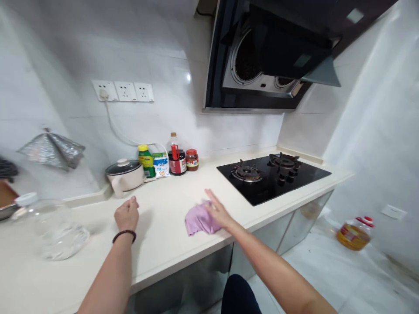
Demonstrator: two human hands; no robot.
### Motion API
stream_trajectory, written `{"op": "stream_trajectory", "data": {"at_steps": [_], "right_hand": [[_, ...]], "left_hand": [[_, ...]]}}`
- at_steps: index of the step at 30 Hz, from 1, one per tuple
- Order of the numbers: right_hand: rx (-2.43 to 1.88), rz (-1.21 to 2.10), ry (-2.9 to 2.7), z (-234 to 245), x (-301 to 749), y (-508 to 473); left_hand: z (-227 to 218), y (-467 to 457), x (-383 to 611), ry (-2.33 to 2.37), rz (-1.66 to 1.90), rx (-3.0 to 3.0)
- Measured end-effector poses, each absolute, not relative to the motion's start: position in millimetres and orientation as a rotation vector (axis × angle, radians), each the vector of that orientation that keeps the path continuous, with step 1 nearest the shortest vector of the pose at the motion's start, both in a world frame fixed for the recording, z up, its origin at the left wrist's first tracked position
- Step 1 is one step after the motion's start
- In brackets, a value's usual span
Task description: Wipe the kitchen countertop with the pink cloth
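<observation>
Presently, you are laying your right hand (220, 214), fingers extended, on the pink cloth (198, 221), which is lying at lower centre of the frame on the worktop (160, 226), mostly leftward of this nearer hand; your left hand (127, 215) is making a loose fist, farther left.

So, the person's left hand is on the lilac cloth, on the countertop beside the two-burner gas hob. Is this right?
Not quite: the right hand, not the left hand, is on the lilac cloth, as the head view shows. The cloth is indeed on the countertop beside the two-burner gas hob.
</observation>
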State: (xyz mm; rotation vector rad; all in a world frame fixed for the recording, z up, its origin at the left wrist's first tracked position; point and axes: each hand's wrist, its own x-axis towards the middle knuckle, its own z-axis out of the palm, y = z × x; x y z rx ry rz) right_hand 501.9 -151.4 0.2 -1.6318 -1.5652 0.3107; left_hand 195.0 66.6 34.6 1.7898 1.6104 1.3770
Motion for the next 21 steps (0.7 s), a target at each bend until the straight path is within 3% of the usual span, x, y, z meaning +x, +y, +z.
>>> {"op": "stream_trajectory", "data": {"at_steps": [5, 12, 15, 21], "right_hand": [[-1.652, -0.148, -1.238, -17.9, 567.5, -191.5], [-1.751, -0.373, -1.243, -46.7, 581.7, -200.4], [-1.761, -0.379, -1.239, -46.5, 579.6, -196.0], [-1.785, -0.380, -1.245, -54.9, 591.8, -193.9]], "left_hand": [[28.7, 70.1, 194.6, 1.598, 1.428, 1.833], [22.6, 64.0, 210.0, 1.414, 1.308, 1.930], [26.6, 30.6, 240.7, 1.258, 1.069, 2.266], [16.9, -63.8, 336.9, 0.887, 0.218, 2.787]]}}
